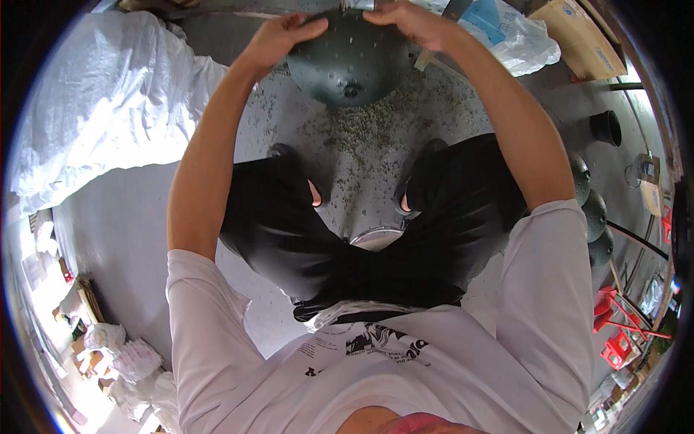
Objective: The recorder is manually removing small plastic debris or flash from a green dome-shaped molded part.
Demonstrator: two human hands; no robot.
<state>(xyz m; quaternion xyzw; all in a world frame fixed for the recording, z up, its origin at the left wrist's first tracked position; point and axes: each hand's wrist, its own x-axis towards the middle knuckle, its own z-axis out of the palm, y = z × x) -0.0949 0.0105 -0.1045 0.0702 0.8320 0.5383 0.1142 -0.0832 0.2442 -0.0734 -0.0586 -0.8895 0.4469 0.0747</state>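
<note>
A big, dark green, rounded ball (347, 65) with small studs and a dark knob low on its near side is at the far edge of the view, above the floor. My left hand (289, 35) grips its far left side, thumb lying over the surface. On the far right side, my right hand (405, 20) holds it the same way, thumb pressed near the top. Most fingers of both hands are hidden behind the ball or cut off by the frame. A small shiny piece (356, 4) shows between the hands at the top edge; I cannot make out what it is.
Green bits (369, 130) are scattered on the grey floor between my feet. A large white sheet-covered pile (108, 94) lies left. On the right are a plastic bag (524, 50), a cardboard box (578, 36), a black pot (606, 129) and several similar green balls (594, 215).
</note>
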